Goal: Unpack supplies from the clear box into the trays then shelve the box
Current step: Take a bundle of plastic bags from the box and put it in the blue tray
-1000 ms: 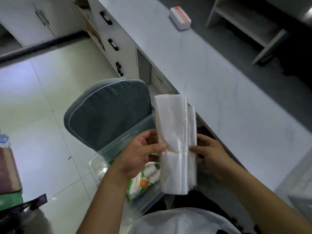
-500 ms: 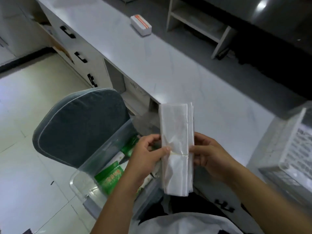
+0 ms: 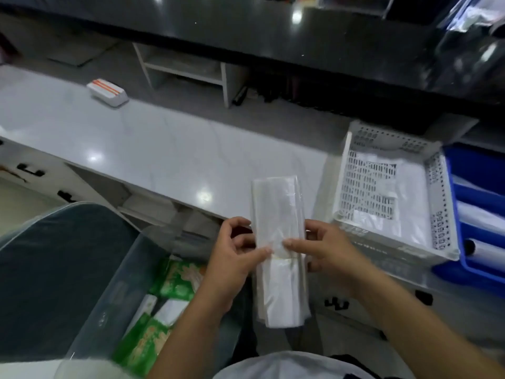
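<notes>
1. Head view: left hand (image 3: 232,258) and right hand (image 3: 322,250) both pinch a white plastic-bag bundle (image 3: 278,250), upright above the clear box (image 3: 114,296).
2. Green packets (image 3: 180,280) lie in the box; their print is unreadable.
3. White perforated tray (image 3: 352,160) sits on the tabletop (image 3: 164,154), just right of the bundle.

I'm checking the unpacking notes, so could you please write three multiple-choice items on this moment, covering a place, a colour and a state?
1. Where is the white perforated tray?
A. on the counter, right of the hands
B. on the floor
C. inside the clear box

2. What colour are the packets left in the clear box?
A. red
B. green and white
C. black

3. How is the bundle of clear plastic bags held?
A. lying in the tray
B. by one hand
C. by both hands

Answers: 1 A, it sits on the counter; 2 B, green packets show; 3 C, left hand and right hand grip it.
</notes>
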Demonstrator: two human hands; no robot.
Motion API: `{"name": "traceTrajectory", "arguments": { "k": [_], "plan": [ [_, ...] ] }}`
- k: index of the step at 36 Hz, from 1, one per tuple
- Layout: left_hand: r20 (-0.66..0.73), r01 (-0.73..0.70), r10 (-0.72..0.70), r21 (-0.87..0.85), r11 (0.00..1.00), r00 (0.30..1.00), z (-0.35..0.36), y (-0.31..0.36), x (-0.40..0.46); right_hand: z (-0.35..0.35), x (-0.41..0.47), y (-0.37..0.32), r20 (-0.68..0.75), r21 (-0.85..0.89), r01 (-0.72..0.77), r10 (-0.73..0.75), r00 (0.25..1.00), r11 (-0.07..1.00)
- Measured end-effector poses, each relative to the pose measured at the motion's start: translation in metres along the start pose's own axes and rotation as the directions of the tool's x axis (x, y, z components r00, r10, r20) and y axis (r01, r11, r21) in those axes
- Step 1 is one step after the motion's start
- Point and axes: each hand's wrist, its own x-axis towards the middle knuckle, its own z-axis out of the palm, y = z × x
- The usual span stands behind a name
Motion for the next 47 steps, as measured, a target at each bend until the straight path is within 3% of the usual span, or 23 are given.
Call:
{"name": "traceTrajectory", "arguments": {
  "k": [6, 10, 14, 20, 22, 24, 25, 28, 30, 33, 37, 40, 44, 46, 47],
  "plan": [
    [0.156, 0.061, -0.071, 0.067, 0.996, 0.985, 0.068, -0.010, -0.016, -0.065, -0.047, 0.025, -0.099, 0.150, 0.173, -0.159, 0.982, 0.973],
    [0.345, 0.132, -0.188, 0.178, 0.975, 0.919, 0.125, -0.024, -0.033, -0.124, -0.093, 0.044, -0.176, 0.245, 0.206, -0.165, 0.970, 0.947],
    [0.486, 0.121, -0.215, 0.218, 0.968, 0.847, 0.198, -0.044, -0.046, -0.185, -0.139, 0.059, -0.230, 0.269, 0.222, -0.161, 0.960, 0.937],
    [0.638, 0.203, -0.261, 0.164, 0.965, 0.725, 0.286, -0.064, -0.050, -0.271, -0.188, 0.067, -0.311, 0.158, 0.265, -0.207, 0.928, 0.951],
    [0.679, 0.251, -0.284, 0.149, 0.956, 0.677, 0.307, -0.067, -0.051, -0.302, -0.200, 0.070, -0.427, -0.031, 0.316, -0.298, 0.853, 0.948],
    [0.701, 0.291, -0.314, 0.157, 0.944, 0.640, 0.325, -0.068, -0.050, -0.335, -0.213, 0.074, -0.474, -0.386, 0.357, -0.515, 0.715, 0.851],
    [0.708, 0.307, -0.333, 0.170, 0.936, 0.623, 0.332, -0.068, -0.048, -0.349, -0.219, 0.075, -0.410, -0.549, 0.364, -0.621, 0.668, 0.753],
    [0.744, 0.360, -0.390, 0.214, 0.908, 0.542, 0.353, -0.064, -0.042, -0.379, -0.228, 0.079, -0.083, -0.887, 0.291, -0.743, 0.664, 0.359],
    [0.811, 0.402, -0.404, 0.232, 0.886, 0.422, 0.366, -0.061, -0.036, -0.388, -0.228, 0.080, 0.068, -0.955, 0.260, -0.743, 0.666, 0.145],
    [0.846, 0.465, -0.459, 0.303, 0.832, 0.270, 0.383, -0.055, -0.027, -0.396, -0.226, 0.077, 0.212, -0.961, 0.276, -0.736, 0.644, -0.035],
    [0.834, 0.504, -0.523, 0.380, 0.776, 0.176, 0.396, -0.054, -0.005, -0.408, -0.221, 0.063, 0.348, -0.925, 0.353, -0.696, 0.628, -0.145],
    [0.829, 0.477, -0.547, 0.436, 0.763, 0.117, 0.404, -0.052, 0.016, -0.417, -0.213, 0.044, 0.394, -0.908, 0.388, -0.638, 0.662, -0.157],
    [0.818, 0.436, -0.575, 0.523, 0.732, -0.016, 0.417, -0.042, 0.049, -0.429, -0.199, 0.021, 0.417, -0.908, 0.359, -0.550, 0.724, -0.215],
    [0.816, 0.385, -0.578, 0.529, 0.756, 0.012, 0.424, -0.035, 0.068, -0.438, -0.189, 0.010, 0.405, -0.914, 0.339, -0.512, 0.758, -0.222],
    [0.813, 0.352, -0.579, 0.525, 0.775, 0.062, 0.427, -0.029, 0.076, -0.442, -0.184, 0.005, 0.386, -0.923, 0.319, -0.497, 0.777, -0.218]
  ]
}}
